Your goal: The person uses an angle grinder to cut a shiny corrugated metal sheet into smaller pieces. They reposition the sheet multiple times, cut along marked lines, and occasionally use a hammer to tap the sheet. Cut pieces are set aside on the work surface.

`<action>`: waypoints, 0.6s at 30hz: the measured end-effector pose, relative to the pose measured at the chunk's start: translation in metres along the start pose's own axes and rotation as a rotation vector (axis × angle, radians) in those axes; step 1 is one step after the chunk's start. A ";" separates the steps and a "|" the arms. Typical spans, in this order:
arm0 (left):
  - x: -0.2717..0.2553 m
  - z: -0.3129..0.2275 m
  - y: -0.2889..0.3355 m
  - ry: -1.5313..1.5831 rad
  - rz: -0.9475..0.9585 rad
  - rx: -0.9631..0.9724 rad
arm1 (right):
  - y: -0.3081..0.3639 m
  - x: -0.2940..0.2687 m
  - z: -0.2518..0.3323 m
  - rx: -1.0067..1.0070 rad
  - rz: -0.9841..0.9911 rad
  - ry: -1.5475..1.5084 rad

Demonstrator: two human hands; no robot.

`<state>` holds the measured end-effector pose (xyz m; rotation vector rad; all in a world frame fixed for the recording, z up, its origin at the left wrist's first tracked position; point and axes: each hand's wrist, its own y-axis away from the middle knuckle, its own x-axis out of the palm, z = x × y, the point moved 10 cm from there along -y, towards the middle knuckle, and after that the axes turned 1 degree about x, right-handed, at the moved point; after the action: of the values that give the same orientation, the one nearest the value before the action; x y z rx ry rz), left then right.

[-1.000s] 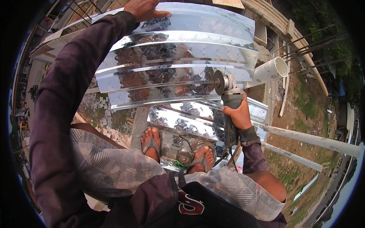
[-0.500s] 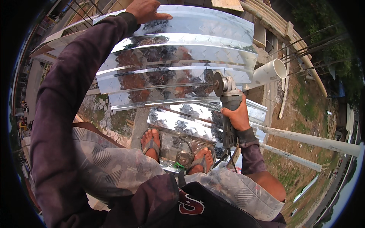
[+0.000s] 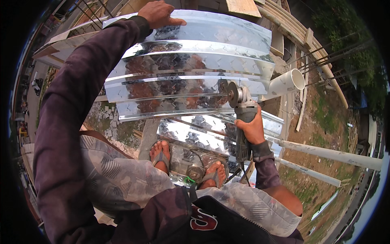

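A shiny ribbed metal sheet (image 3: 191,65) with a diamond pattern stretches across the upper middle. My left hand (image 3: 158,13) lies on its far top edge, fingers spread and pressing on the metal. My right hand (image 3: 251,127) grips the body of an angle grinder (image 3: 241,118), whose disc (image 3: 232,94) meets the sheet near its right end. A second shiny sheet (image 3: 211,132) lies lower, beneath the grinder. My feet in sandals (image 3: 160,152) stand on it.
A white plastic pipe (image 3: 286,83) points out at the right of the sheet. Metal poles (image 3: 329,154) run to the right over bare ground far below. A small round tool (image 3: 196,173) lies between my feet. Timber beams (image 3: 296,34) sit at upper right.
The grinder and my right hand have stayed at the sheet's right end, shifting only slightly. My left hand keeps its place on the top edge.
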<state>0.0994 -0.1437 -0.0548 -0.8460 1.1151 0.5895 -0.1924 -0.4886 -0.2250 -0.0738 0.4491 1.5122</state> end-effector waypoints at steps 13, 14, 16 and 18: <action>-0.004 -0.004 0.000 -0.047 -0.013 0.002 | -0.001 0.004 0.000 0.010 0.024 -0.024; -0.005 -0.004 -0.001 -0.058 -0.024 0.013 | -0.001 0.003 0.002 -0.014 0.012 -0.016; -0.007 -0.006 0.000 -0.077 -0.042 0.036 | -0.001 0.004 0.000 -0.004 0.025 -0.017; -0.006 -0.005 0.000 -0.062 -0.041 0.031 | -0.002 0.004 -0.001 -0.001 0.031 -0.021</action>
<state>0.0948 -0.1484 -0.0504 -0.8174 1.0459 0.5594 -0.1910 -0.4849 -0.2272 -0.0525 0.4345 1.5420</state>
